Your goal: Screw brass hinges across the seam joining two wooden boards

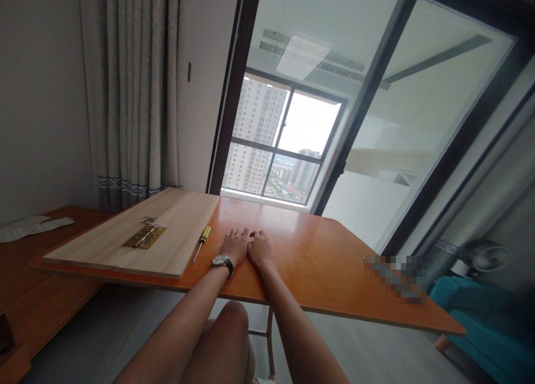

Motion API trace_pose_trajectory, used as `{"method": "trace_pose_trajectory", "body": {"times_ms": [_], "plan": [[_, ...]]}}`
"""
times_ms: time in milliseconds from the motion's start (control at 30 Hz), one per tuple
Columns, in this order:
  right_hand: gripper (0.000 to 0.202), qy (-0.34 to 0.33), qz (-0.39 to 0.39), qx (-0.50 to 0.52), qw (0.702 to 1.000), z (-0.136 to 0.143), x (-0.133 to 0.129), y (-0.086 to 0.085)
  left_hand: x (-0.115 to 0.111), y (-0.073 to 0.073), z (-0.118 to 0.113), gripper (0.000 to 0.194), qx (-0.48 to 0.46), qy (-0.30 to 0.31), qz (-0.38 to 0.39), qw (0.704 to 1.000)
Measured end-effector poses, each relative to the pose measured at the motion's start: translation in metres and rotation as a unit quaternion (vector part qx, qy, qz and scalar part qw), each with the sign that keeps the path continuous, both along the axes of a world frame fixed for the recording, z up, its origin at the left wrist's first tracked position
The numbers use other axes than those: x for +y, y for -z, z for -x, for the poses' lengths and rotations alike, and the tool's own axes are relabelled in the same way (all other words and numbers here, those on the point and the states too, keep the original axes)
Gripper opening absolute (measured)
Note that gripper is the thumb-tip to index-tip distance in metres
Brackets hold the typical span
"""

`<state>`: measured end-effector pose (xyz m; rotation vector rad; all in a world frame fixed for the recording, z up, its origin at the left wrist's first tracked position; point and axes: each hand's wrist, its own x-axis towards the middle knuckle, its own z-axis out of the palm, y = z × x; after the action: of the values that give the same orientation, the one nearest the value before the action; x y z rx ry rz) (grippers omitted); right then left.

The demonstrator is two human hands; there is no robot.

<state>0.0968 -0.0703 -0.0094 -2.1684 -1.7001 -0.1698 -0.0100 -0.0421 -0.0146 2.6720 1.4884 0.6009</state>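
Lying loosely open, the left hand (pixel 236 246) and right hand (pixel 259 250) touch; a left-hand bump could roll the nearby yellow-handled metal screwdriver (pixel 204 235).

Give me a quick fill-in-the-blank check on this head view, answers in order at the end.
The hinge lies on the pale wooden ____. The left hand has a ____ on its wrist. The right hand rests palm ____ on the table. Of the two hands, the ____ one is nearer the screwdriver.

Missing words: board; watch; down; left.
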Motion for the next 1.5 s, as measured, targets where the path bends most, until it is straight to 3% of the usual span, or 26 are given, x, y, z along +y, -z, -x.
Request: {"method": "trace_pose_trajectory", "body": {"times_ms": [200,900,1033,1200,1500], "plan": [[0.033,-0.009,0.012,-0.007,1.000,-0.0009,0.0017,0.0016,0.0013,0.0007,-0.0007,0.035,0.008,0.006,0.002,1.000],[0.033,-0.010,0.006,0.005,1.000,0.0011,-0.0010,-0.0031,0.0025,0.0004,-0.0002,0.037,0.002,0.000,0.002,1.000],[0.047,0.002,0.001,0.014,1.000,0.0031,-0.0027,-0.0055,0.0021,-0.0004,0.0001,0.046,-0.002,-0.005,0.004,1.000],[0.031,-0.005,0.015,0.006,1.000,0.0035,-0.0027,-0.0053,0.0019,0.0000,0.0004,0.035,0.008,0.001,0.008,1.000],[0.035,0.000,-0.001,-0.009,1.000,0.0029,-0.0010,-0.0035,0.0014,-0.0012,0.0008,0.039,0.002,0.000,0.003,1.000]]}}
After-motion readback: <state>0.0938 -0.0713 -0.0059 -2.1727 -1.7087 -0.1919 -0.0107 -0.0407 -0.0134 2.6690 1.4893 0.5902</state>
